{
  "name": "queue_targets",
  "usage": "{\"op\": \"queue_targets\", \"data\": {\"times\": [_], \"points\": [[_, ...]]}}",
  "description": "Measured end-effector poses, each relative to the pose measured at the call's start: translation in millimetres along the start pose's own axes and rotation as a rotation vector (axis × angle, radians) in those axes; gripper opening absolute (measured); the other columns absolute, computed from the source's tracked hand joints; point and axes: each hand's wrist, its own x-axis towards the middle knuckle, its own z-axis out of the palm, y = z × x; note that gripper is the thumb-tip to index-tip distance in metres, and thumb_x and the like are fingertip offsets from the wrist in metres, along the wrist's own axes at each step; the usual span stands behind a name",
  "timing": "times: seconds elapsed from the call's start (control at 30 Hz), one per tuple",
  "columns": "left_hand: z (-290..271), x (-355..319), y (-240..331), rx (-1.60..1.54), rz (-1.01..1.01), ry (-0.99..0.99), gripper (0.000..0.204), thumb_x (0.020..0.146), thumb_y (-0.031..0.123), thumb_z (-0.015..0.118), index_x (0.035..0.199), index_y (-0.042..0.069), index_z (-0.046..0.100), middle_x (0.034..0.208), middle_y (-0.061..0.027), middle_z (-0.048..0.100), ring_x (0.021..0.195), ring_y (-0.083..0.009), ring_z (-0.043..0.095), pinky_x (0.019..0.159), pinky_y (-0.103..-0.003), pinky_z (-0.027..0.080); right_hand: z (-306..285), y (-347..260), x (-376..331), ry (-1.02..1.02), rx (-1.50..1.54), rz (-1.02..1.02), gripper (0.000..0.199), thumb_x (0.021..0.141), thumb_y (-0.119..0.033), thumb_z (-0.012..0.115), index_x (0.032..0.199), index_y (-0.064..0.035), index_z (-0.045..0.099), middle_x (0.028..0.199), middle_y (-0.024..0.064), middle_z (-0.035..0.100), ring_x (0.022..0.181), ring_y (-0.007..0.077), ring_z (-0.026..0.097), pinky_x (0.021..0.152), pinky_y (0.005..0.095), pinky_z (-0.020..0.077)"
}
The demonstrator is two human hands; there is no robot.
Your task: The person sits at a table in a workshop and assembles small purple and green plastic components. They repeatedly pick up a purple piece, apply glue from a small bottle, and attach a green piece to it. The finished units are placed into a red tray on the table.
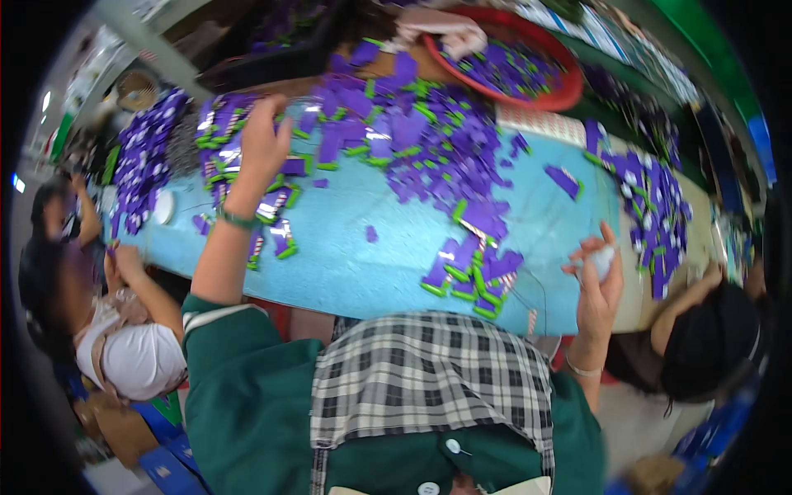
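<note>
My left hand (262, 144) is over a heap of small purple and green fabric pieces (223, 136) on the left of the table. Its thumb stands apart from the fingers, and nothing shows between them. My right hand (598, 285) is above the table's near right edge, fingers curled around a soft white wad that looks like stuffing (604, 261). Close to my body, between the hands, lies a small pile of purple pieces with green ends and striped bands (474, 272). A larger loose heap of purple pieces (421, 136) spreads across the middle and far side.
A red basin (569, 95) of purple and green pieces stands at the far side, near a dark crate (280, 70). More purple pieces (652, 210) lie at right. Co-workers sit at left (132, 346) and right (709, 338). A white round lid (165, 206) rests on the blue tabletop (330, 256).
</note>
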Motion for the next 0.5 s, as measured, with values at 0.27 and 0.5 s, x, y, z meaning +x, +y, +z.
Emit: {"op": "queue_targets", "data": {"times": [0.27, 0.5], "points": [[64.0, -101.2, 211.4, -0.210, 0.202, -0.561, 0.026, 0.080, 0.012, 0.067, 0.103, 0.006, 0.057, 0.083, -0.0116, 0.062, 0.073, -0.0294, 0.062, 0.065, -0.040, 0.050, 12.0, 17.6, -14.8, -0.059, 0.038, -0.142, 0.046, 0.090, -0.004, 0.056, 0.133, 0.0048, 0.045, 0.101, 0.0081, 0.052, 0.084, 0.0149, 0.060, 0.075, 0.0292, 0.0559], [105.7, -57.2, 218.5, -0.218, 0.519, -0.504, 0.037, 0.072, 0.006, 0.071, 0.106, 0.003, 0.058, 0.110, -0.0143, 0.054, 0.102, -0.0328, 0.053, 0.084, -0.042, 0.046, -4.0, 26.9, -32.6, -0.052, 0.051, -0.149, 0.042, 0.088, -0.003, 0.058, 0.129, 0.0048, 0.049, 0.099, 0.0086, 0.052, 0.084, 0.0154, 0.060, 0.072, 0.0306, 0.0563]]}}
